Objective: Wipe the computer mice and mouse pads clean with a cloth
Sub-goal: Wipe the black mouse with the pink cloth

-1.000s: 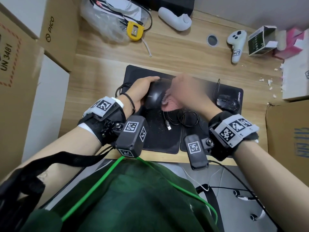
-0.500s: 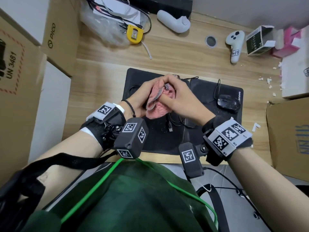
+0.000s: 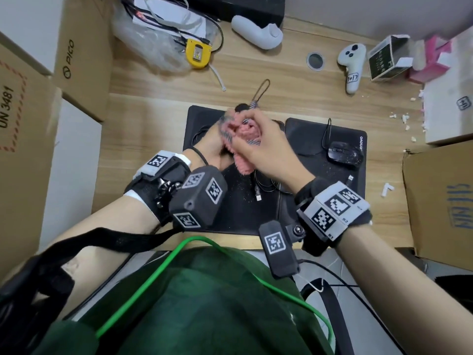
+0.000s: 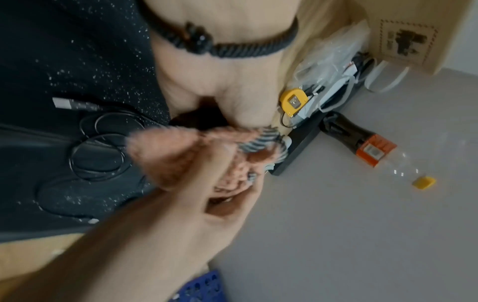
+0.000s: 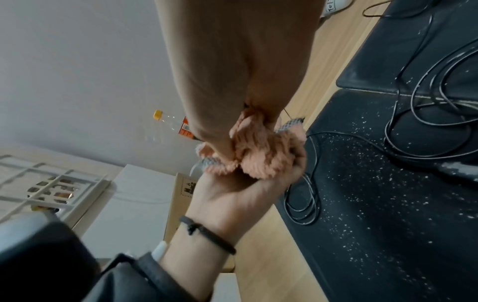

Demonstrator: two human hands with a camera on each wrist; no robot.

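Both hands meet above the left black mouse pad (image 3: 230,208). My left hand (image 3: 211,147) cups a black mouse (image 3: 240,107), of which only a dark tip shows past the pink fluffy cloth (image 3: 246,135). The cloth (image 5: 264,155) is bunched over the mouse, and my right hand (image 3: 266,149) grips it from the right with curled fingers. In the left wrist view the cloth (image 4: 165,151) hangs under my palm, with the mouse (image 4: 204,120) dark behind it. A second black mouse (image 3: 345,155) lies untouched on the right pad (image 3: 309,139). Both pads are dotted with white specks.
Coiled black cables and a USB plug (image 3: 258,194) lie on the pads below the hands. The cloth's loop (image 3: 262,89) points toward the back. A yellow tape measure (image 3: 197,53), a white controller (image 3: 352,64) and cardboard boxes (image 3: 440,201) ring the desk.
One second ago the mouse was bare in my left hand with the cloth under it. The cloth now covers it, and both hands have moved slightly toward the back of the pad.
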